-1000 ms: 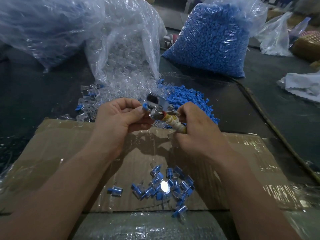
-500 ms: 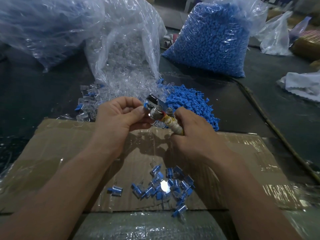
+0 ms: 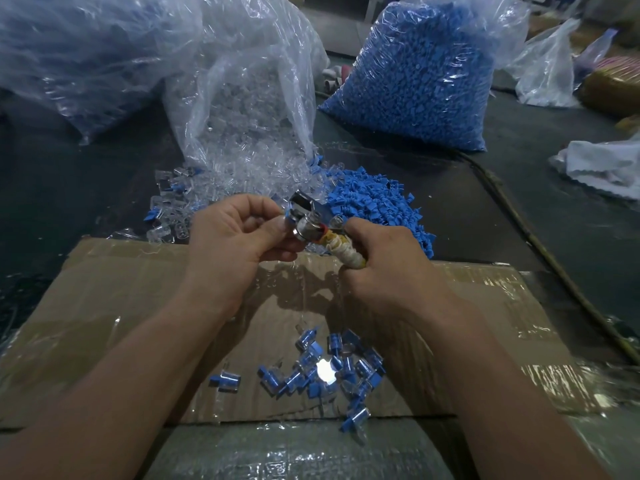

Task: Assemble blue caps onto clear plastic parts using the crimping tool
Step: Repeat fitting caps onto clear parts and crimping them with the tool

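Left fingers (image 3: 272,232) pinch blue cap (image 3: 287,212) at crimping tool (image 3: 308,226) head — right fingers (image 3: 375,235) grip handle (image 3: 344,251).

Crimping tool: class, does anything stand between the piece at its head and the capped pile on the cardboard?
Nothing visible does. The left hand pinches the piece at the crimping tool, which the right hand grips; only bare cardboard lies between it and the capped pile.

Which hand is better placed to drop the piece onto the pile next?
Left, probably: the left hand pinches the piece at the tool; the right hand grips its handle.
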